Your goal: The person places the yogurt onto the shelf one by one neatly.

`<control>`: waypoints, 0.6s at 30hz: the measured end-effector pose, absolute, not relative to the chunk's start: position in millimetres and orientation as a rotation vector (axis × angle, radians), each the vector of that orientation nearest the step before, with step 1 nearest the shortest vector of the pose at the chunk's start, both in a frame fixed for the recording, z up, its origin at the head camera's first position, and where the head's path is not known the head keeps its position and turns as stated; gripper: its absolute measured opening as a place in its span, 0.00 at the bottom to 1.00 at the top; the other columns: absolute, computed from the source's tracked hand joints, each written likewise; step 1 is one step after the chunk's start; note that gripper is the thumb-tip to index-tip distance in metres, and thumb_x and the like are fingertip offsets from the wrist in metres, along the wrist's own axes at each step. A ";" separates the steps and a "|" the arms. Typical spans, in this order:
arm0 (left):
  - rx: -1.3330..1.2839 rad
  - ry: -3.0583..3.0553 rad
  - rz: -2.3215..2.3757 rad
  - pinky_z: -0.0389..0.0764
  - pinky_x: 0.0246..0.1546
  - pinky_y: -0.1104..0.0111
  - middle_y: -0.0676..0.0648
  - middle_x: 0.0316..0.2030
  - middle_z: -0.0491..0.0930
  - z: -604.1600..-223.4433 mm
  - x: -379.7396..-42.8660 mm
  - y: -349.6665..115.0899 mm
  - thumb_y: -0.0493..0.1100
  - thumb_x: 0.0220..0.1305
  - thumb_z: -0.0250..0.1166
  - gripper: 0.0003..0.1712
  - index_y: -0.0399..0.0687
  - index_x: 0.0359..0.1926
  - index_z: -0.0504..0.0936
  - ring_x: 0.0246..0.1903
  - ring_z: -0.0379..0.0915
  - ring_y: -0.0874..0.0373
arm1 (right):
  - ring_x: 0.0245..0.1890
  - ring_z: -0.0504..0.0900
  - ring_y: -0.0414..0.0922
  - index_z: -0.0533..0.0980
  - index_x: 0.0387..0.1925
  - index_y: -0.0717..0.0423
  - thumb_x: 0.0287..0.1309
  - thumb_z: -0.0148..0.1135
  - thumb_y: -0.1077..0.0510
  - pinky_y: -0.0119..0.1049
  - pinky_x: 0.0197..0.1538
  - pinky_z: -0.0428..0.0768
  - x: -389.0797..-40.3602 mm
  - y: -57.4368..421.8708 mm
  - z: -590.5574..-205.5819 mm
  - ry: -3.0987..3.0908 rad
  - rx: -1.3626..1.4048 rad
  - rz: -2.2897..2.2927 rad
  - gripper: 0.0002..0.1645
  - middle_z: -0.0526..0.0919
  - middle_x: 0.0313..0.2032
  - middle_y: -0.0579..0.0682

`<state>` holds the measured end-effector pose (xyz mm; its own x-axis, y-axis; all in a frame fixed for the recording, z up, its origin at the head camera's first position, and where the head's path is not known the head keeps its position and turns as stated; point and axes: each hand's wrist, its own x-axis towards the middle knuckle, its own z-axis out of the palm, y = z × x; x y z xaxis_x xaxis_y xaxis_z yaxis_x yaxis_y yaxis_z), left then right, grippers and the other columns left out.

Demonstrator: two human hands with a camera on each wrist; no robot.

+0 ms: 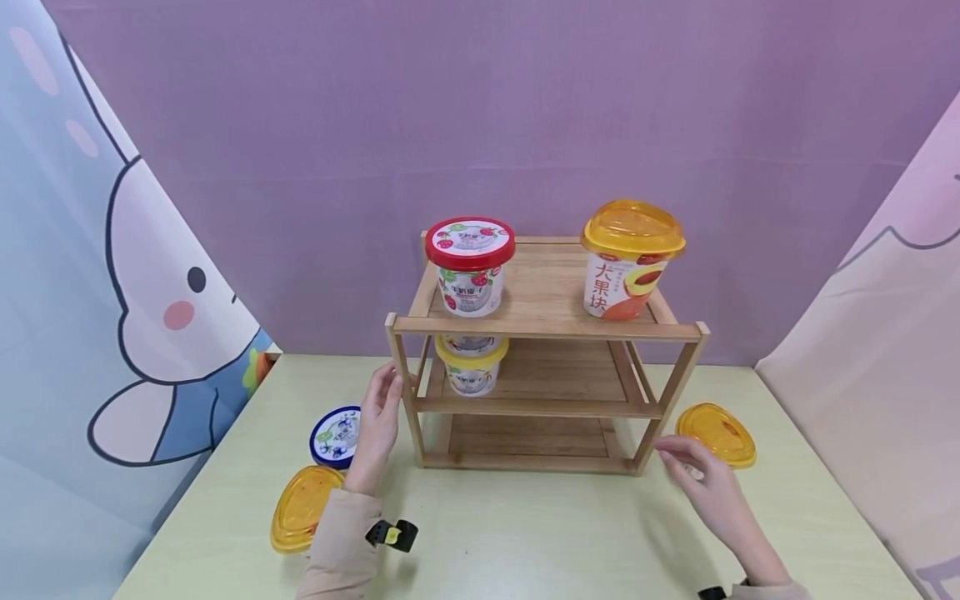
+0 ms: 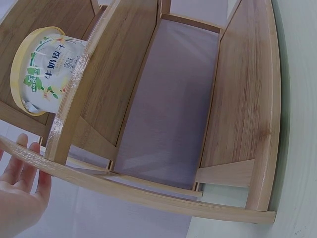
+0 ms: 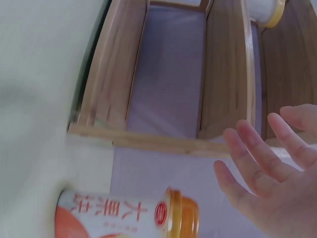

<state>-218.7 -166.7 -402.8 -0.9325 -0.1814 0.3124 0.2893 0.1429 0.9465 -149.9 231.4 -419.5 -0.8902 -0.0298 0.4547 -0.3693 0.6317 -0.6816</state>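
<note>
A three-tier wooden rack (image 1: 551,329) stands between my hands. My left hand (image 1: 381,412) is at its left upright; in the left wrist view the fingers (image 2: 28,171) lie against the wooden bar, lightly bent. My right hand (image 1: 701,475) hovers beside the right front leg, fingers (image 3: 257,158) spread and holding nothing; contact with the rack cannot be made out. On the top tier stand a red-lidded tub (image 1: 471,287) at left and an orange-lidded fruit cup (image 1: 618,283) at right. A yellow-lidded tub (image 1: 471,379) sits on the middle tier, partly hidden by the top tier.
Left of the rack, a blue-lidded tub (image 1: 333,437) and an orange-lidded cup (image 1: 303,508) stand on the pale table (image 1: 525,542), partly behind my left arm. Another orange-lidded cup (image 1: 716,433) is beyond my right hand. A purple cloth (image 1: 525,108) hangs behind the rack.
</note>
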 end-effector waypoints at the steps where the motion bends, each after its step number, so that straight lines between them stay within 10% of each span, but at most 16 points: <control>1: -0.106 -2.072 -1.847 0.63 0.54 0.66 0.37 0.50 0.69 -403.1 -219.0 -166.7 0.44 0.68 0.45 0.21 0.40 0.58 0.63 0.49 0.65 0.63 | 0.36 0.74 0.26 0.76 0.39 0.61 0.54 0.56 0.67 0.25 0.32 0.76 -149.6 234.0 -420.3 -2.455 0.309 1.154 0.09 0.80 0.37 0.54; 18: -0.130 -2.053 -1.861 0.62 0.56 0.63 0.35 0.51 0.69 -402.9 -218.8 -166.6 0.44 0.68 0.45 0.21 0.39 0.58 0.62 0.52 0.64 0.55 | 0.34 0.65 0.15 0.76 0.35 0.62 0.45 0.60 0.72 0.12 0.36 0.66 -147.5 266.1 -426.1 -2.353 0.237 0.916 0.12 0.79 0.34 0.38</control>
